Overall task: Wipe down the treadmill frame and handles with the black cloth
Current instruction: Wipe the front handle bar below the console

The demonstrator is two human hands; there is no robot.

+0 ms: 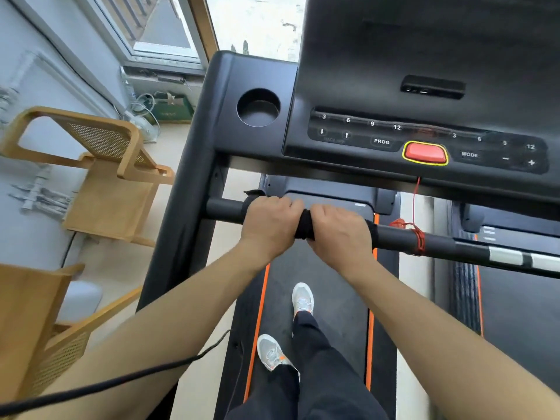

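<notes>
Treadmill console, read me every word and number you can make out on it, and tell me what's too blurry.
Left row of the button panel: "3", "6", "9", "12"
Below it, on a button: "PROG"
Right of the red button: "MODE"
Right row: "3", "6", a blurred digit, "12"
Signs: two arrows, "-", "+"
Label under the arrows: too blurred to read

The console panel (pixel 424 137) carries white print. On its left the numbers 3, 6, 9, 12 stand above a down arrow, an up arrow and a PROG button (pixel 381 141). Right of the red button (pixel 425 153) come 3, 6, a blurred digit and 12, above MODE (pixel 469 154), minus and plus signs.
</notes>
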